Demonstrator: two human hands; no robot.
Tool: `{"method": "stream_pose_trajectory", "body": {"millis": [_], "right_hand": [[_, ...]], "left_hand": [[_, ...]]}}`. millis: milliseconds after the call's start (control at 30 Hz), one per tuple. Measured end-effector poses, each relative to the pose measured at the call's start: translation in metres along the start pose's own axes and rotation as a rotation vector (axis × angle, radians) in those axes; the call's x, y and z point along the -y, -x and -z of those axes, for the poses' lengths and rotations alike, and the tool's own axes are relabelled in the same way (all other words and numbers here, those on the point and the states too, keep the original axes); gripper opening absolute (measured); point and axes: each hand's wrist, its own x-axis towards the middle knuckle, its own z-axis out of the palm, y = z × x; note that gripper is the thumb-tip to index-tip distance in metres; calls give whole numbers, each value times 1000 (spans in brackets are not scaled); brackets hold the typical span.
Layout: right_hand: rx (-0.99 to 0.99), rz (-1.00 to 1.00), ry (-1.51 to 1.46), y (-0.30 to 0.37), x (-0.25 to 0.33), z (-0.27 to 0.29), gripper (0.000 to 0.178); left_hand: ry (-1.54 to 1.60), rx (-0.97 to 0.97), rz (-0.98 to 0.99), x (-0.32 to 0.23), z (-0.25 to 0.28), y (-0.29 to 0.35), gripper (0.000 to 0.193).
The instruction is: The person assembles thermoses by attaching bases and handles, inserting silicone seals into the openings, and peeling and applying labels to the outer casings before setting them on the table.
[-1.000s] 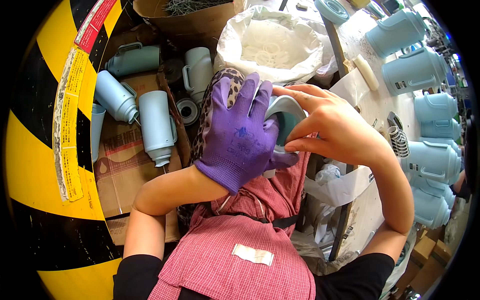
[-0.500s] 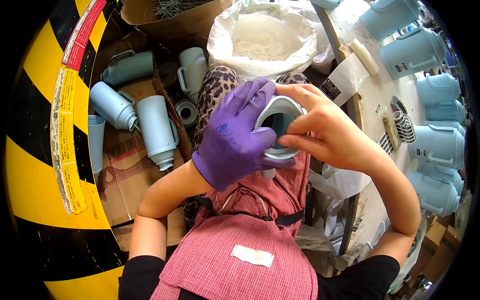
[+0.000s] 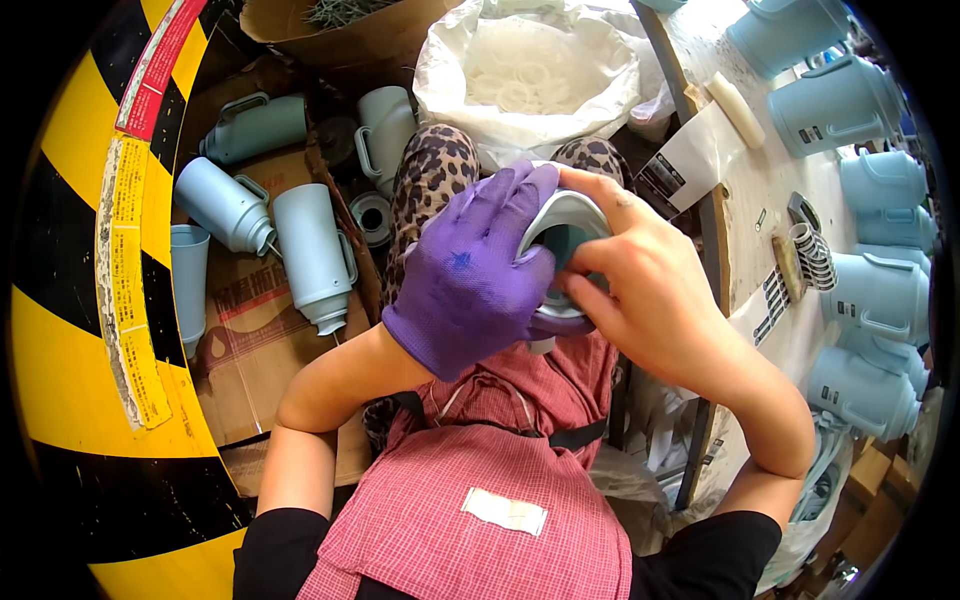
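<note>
A pale blue thermos flask shell (image 3: 585, 212) is held over my lap with its round mouth facing up toward me. My left hand (image 3: 470, 268), in a purple glove, wraps round the near-left side of it with the thumb over the rim. Bare, my right hand (image 3: 655, 285) grips the opposite side; its index finger stretches along the far rim, and its thumb and other fingers curl into the mouth. Whether those fingers pinch a small part inside cannot be made out. Most of the shell's body is hidden beneath my hands.
A white sack (image 3: 530, 80) of translucent rings stands beyond my knees. Blue flask shells (image 3: 312, 245) lie on cardboard (image 3: 240, 390) at left, beside a yellow-and-black striped surface (image 3: 60, 330). At right, a bench (image 3: 745, 210) bears several blue flask shells (image 3: 830, 105), label sheets and a white roll (image 3: 735, 110).
My right hand has turned, and its thumb and fingers have shifted lower along the inner rim. The left hand keeps its hold on the shell. The whole view has moved slightly.
</note>
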Motion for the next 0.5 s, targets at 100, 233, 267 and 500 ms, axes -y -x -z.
{"method": "stream_pose_trajectory", "body": {"millis": [100,233,267,500], "right_hand": [[78,-33,63,-2,-6,2,9],[-10,190,-240,4,-28,-4,15],[-14,210,-262,5,-30,-6,14],[-281,230,-318,6,-31,-26,11]], "left_hand": [[-42,24,12,-5,3,-1,43],[279,-66,83,-2,4,3,42],[341,-83,74,0,1,4,41],[399,-140,93,2,-6,0,35]]}}
